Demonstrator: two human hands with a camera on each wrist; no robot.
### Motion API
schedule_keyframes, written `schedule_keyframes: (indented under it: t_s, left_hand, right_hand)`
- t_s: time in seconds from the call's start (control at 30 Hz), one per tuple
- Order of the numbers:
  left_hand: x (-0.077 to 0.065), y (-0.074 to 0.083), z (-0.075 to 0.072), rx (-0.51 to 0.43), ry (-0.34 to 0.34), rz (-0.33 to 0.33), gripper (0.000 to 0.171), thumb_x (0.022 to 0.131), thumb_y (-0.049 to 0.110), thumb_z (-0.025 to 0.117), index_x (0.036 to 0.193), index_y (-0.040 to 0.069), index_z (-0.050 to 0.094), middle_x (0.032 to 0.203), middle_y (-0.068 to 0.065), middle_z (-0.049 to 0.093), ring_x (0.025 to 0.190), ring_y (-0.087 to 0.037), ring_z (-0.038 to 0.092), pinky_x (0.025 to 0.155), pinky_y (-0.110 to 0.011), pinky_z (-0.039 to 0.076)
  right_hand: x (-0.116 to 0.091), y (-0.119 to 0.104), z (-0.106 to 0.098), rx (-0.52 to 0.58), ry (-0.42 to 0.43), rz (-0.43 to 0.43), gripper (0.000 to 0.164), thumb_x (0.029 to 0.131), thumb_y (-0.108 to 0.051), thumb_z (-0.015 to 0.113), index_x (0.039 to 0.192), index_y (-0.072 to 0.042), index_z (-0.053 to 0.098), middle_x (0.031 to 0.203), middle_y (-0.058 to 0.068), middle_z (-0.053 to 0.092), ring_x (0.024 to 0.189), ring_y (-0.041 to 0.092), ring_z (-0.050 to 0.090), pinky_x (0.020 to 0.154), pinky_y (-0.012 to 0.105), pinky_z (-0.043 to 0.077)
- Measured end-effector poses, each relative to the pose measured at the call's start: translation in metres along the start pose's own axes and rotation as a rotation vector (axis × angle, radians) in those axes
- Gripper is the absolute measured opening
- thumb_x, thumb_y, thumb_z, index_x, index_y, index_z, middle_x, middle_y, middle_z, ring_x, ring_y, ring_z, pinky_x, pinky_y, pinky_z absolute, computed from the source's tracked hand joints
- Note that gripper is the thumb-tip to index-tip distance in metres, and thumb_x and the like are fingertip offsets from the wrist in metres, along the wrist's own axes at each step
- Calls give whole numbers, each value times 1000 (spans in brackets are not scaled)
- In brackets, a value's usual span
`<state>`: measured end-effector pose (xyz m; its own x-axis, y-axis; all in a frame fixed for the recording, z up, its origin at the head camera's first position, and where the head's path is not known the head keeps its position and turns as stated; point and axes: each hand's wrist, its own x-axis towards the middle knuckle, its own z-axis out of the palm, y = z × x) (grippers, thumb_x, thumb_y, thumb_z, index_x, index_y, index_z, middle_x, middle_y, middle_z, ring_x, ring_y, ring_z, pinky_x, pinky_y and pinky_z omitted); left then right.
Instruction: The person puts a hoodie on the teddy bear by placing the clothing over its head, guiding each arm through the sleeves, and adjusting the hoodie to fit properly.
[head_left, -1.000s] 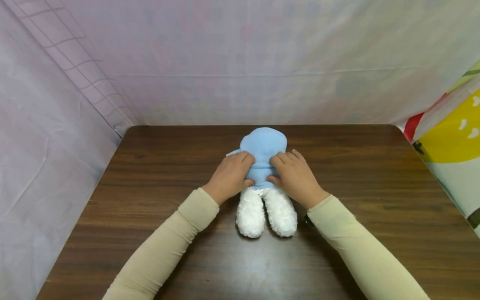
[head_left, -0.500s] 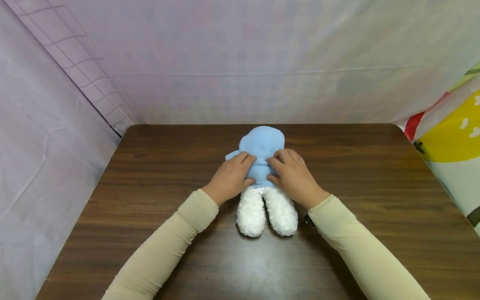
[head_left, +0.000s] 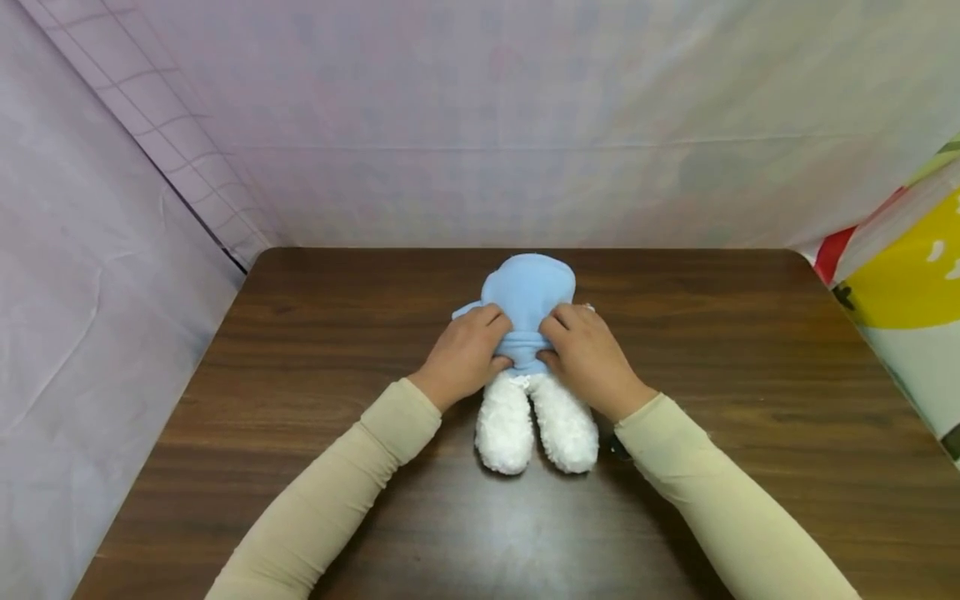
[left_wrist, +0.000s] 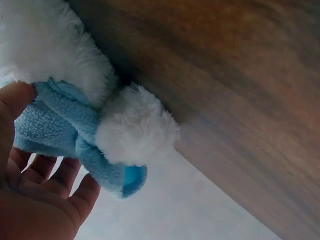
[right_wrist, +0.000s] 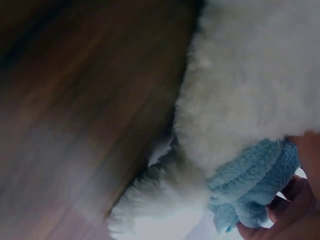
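Note:
A plush toy [head_left: 504, 429] lies on the table with its two fluffy white legs toward me. Pale blue cloth clothing [head_left: 528, 287] covers its body and the rounded top end. My left hand [head_left: 461, 354] pinches the left side of this clothing between thumb and fingers. On the opposite side my right hand [head_left: 592, 358] grips it the same way, and the cloth between them is bunched in folds. The left wrist view shows blue fleece [left_wrist: 47, 132] between thumb and fingers, beside white fur [left_wrist: 137, 127]. Blue fleece [right_wrist: 255, 175] also lies against the right fingers in the right wrist view.
The brown wooden table [head_left: 337, 333] ends at a pale curtain [head_left: 480, 125] close behind the toy. Another white sheet [head_left: 90, 333] hangs along the left side. A yellow and red printed cloth [head_left: 900, 283] is beyond the right edge.
The blue cloth between my hands has bunched into tighter folds. My right fingers have curled in more on the cloth. The toy and both arms stay in nearly the same place.

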<state>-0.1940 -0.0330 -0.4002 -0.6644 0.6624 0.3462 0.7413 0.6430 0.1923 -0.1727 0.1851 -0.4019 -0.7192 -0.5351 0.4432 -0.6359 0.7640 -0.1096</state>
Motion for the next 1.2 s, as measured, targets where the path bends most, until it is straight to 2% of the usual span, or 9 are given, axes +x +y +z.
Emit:
schedule_keyframes:
  t_s: [0.23, 0.43, 0.67, 0.8, 1.0, 1.07, 1.2]
  left_hand:
    - [-2, 6, 1, 122, 20, -20, 36, 84, 33, 81, 100, 10, 58, 94, -3, 55, 91, -22, 57, 79, -38, 49]
    - [-6, 12, 3, 138, 52, -53, 34, 85, 34, 79, 96, 11, 57, 89, -2, 56, 85, -21, 56, 73, -38, 49]
    - [-6, 12, 8, 114, 95, -33, 28, 88, 24, 77, 85, 11, 53, 78, -3, 57, 75, -22, 57, 75, -37, 48]
    - [-4, 13, 8, 102, 120, -19, 28, 87, 18, 76, 80, 10, 50, 71, -2, 55, 68, -22, 58, 72, -36, 48]
    - [-4, 16, 12, 96, 144, -11, 24, 87, 6, 72, 77, 10, 51, 68, -3, 58, 61, -21, 61, 56, -34, 49]
    - [-5, 16, 11, 105, 133, -19, 21, 89, 6, 71, 80, 9, 52, 71, -3, 59, 64, -22, 62, 57, -34, 49]
    - [-7, 16, 4, 145, 60, -49, 23, 92, 19, 73, 87, 9, 53, 80, -4, 55, 76, -23, 59, 71, -37, 49]
  right_hand:
    - [-5, 1, -6, -118, -4, -24, 34, 79, -17, 86, 88, -7, 55, 86, 10, 55, 89, 35, 58, 99, 58, 41]
    - [-6, 3, -6, -136, 29, -55, 34, 78, -15, 86, 82, -8, 52, 76, 7, 53, 75, 31, 59, 86, 52, 48]
    - [-6, 2, -4, -115, 72, -56, 35, 76, -8, 83, 78, -9, 48, 69, 5, 53, 65, 29, 59, 72, 48, 48]
    - [-7, 2, -3, -114, 73, -50, 35, 74, -5, 83, 78, -10, 48, 70, 6, 56, 64, 29, 59, 69, 46, 47]
    - [-7, 1, -1, -100, 66, -30, 35, 72, 0, 82, 77, -10, 48, 72, 6, 59, 68, 30, 61, 71, 47, 48]
    - [-7, 1, -1, -89, 58, -22, 34, 73, -1, 82, 79, -10, 49, 73, 6, 59, 71, 30, 61, 74, 48, 49]
    - [-6, 0, -2, -85, 18, -2, 32, 80, -10, 83, 85, -8, 52, 80, 7, 55, 80, 32, 58, 84, 52, 47]
